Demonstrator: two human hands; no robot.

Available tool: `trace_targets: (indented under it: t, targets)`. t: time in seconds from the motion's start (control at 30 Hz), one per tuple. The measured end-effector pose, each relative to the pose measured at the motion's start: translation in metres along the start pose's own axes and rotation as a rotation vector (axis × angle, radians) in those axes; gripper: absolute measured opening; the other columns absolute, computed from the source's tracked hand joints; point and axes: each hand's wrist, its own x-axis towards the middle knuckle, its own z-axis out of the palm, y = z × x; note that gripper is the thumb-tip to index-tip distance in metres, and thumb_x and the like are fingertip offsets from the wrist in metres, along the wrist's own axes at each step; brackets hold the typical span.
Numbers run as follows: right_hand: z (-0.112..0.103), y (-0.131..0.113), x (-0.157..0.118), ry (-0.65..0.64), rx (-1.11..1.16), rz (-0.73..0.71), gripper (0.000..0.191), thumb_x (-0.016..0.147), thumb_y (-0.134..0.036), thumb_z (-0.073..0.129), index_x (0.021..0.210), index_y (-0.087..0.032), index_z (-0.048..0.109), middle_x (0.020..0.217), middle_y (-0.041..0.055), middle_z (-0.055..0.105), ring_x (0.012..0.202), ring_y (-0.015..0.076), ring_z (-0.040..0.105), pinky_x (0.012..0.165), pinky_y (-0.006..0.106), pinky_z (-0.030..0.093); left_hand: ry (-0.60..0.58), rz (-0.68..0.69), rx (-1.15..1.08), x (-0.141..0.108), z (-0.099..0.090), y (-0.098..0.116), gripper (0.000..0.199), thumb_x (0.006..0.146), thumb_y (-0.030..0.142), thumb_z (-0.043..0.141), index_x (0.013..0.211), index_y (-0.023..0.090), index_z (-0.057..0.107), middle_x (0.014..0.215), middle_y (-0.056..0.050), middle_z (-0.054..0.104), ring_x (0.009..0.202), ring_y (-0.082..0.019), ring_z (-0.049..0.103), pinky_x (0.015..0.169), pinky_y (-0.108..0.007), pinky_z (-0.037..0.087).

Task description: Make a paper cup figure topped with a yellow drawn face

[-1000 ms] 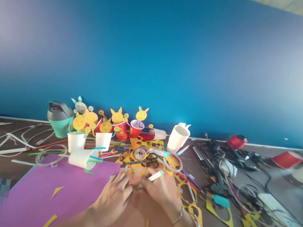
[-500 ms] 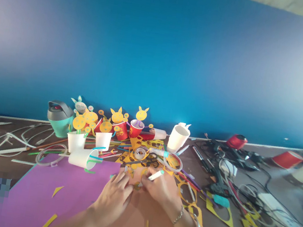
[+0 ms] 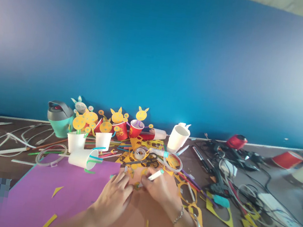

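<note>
In my right hand a white marker pen with a green end is gripped, its tip pointing down at a small yellow paper disc. My left hand rests just left of the disc, fingers curled and pressed together, thumb beside it. What its fingertips hold, if anything, is hidden; a teal bit shows at its left edge. Both hands lie over an orange-brown paper sheet. More small yellow paper discs lie just beyond my fingers.
A purple sheet lies left, with a tipped white cup at its far edge. Behind stand cups bearing yellow paper faces and a teal jug. Scissors, tape and yellow scraps lie ahead; cables and a glue gun right.
</note>
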Motion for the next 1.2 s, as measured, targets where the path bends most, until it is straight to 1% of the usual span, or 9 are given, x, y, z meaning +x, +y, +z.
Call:
trace_targets:
  t: [0.17, 0.33, 0.5, 0.67, 0.8, 0.97, 1.07, 1.13, 1.2]
  targets:
    - [-0.008, -0.002, -0.003, 0.024, -0.123, -0.014, 0.018, 0.086, -0.032, 0.052, 0.072, -0.024, 0.061, 0.061, -0.0008, 0.063, 0.058, 0.0136, 0.054, 0.049, 0.022, 0.032, 0.008, -0.004, 0.009, 0.000, 0.000, 0.000, 0.014, 0.086, 0.013, 0.055, 0.087, 0.021, 0.065, 0.097, -0.006, 0.061, 0.100, -0.024, 0.055, 0.083, -0.038, 0.046]
    - [-0.021, -0.007, -0.006, 0.005, -0.151, -0.032, 0.021, 0.087, -0.039, 0.052, 0.078, -0.025, 0.064, 0.063, -0.0004, 0.063, 0.061, 0.0146, 0.055, 0.051, 0.023, 0.033, 0.004, -0.009, -0.006, 0.000, 0.001, 0.000, 0.014, 0.086, 0.011, 0.054, 0.087, 0.021, 0.065, 0.099, -0.006, 0.061, 0.101, -0.024, 0.054, 0.084, -0.038, 0.046]
    - [-0.024, -0.013, -0.005, -0.008, -0.161, -0.039, 0.022, 0.088, -0.037, 0.051, 0.075, -0.025, 0.064, 0.064, -0.0010, 0.063, 0.062, 0.0134, 0.054, 0.053, 0.022, 0.033, 0.005, -0.003, -0.014, 0.000, 0.001, 0.000, 0.014, 0.086, 0.012, 0.054, 0.087, 0.021, 0.065, 0.098, -0.006, 0.061, 0.101, -0.025, 0.054, 0.084, -0.039, 0.046]
    - [-0.027, -0.009, -0.006, 0.003, -0.172, -0.038, 0.021, 0.086, -0.038, 0.054, 0.074, -0.024, 0.064, 0.065, -0.0018, 0.063, 0.061, 0.0125, 0.053, 0.053, 0.022, 0.032, 0.006, -0.006, -0.017, 0.000, 0.001, -0.001, 0.014, 0.086, 0.011, 0.054, 0.086, 0.021, 0.065, 0.097, -0.006, 0.061, 0.099, -0.024, 0.054, 0.083, -0.038, 0.045]
    - [-0.024, -0.010, -0.004, -0.003, -0.130, -0.029, 0.018, 0.085, -0.031, 0.053, 0.072, -0.023, 0.063, 0.062, -0.0025, 0.063, 0.060, 0.0123, 0.053, 0.053, 0.021, 0.033, 0.008, 0.002, -0.019, 0.000, 0.001, 0.000, 0.015, 0.086, 0.012, 0.054, 0.089, 0.022, 0.066, 0.097, -0.006, 0.060, 0.101, -0.024, 0.053, 0.084, -0.038, 0.045]
    - [-0.026, -0.012, -0.006, 0.014, -0.102, -0.025, 0.018, 0.086, -0.035, 0.054, 0.078, -0.024, 0.066, 0.065, -0.0006, 0.064, 0.065, 0.0151, 0.056, 0.056, 0.023, 0.037, -0.003, -0.007, -0.007, 0.000, -0.002, 0.001, 0.014, 0.086, 0.012, 0.054, 0.087, 0.021, 0.065, 0.098, -0.006, 0.061, 0.101, -0.024, 0.054, 0.083, -0.037, 0.045]
    - [-0.031, -0.012, -0.007, 0.014, -0.082, -0.025, 0.018, 0.087, -0.034, 0.053, 0.079, -0.024, 0.066, 0.066, -0.0008, 0.065, 0.065, 0.0148, 0.057, 0.056, 0.022, 0.039, 0.000, -0.002, -0.009, 0.000, -0.001, 0.001, 0.013, 0.086, 0.012, 0.055, 0.087, 0.021, 0.065, 0.097, -0.006, 0.061, 0.100, -0.024, 0.054, 0.083, -0.037, 0.046]
    - [-0.034, -0.011, -0.008, 0.032, -0.028, -0.036, 0.022, 0.091, -0.035, 0.049, 0.083, -0.024, 0.066, 0.068, -0.0004, 0.066, 0.065, 0.0147, 0.059, 0.056, 0.022, 0.041, 0.012, 0.009, -0.011, 0.000, 0.001, -0.001, 0.014, 0.086, 0.013, 0.055, 0.088, 0.022, 0.066, 0.096, -0.006, 0.061, 0.100, -0.024, 0.054, 0.083, -0.037, 0.046]
    - [-0.037, -0.012, -0.008, 0.060, 0.045, -0.062, 0.025, 0.095, -0.037, 0.044, 0.094, -0.025, 0.066, 0.072, 0.0005, 0.069, 0.066, 0.0153, 0.061, 0.057, 0.023, 0.044, 0.025, 0.016, -0.006, 0.000, 0.003, -0.002, 0.015, 0.087, 0.013, 0.054, 0.089, 0.022, 0.066, 0.096, -0.006, 0.062, 0.100, -0.024, 0.054, 0.082, -0.037, 0.046]
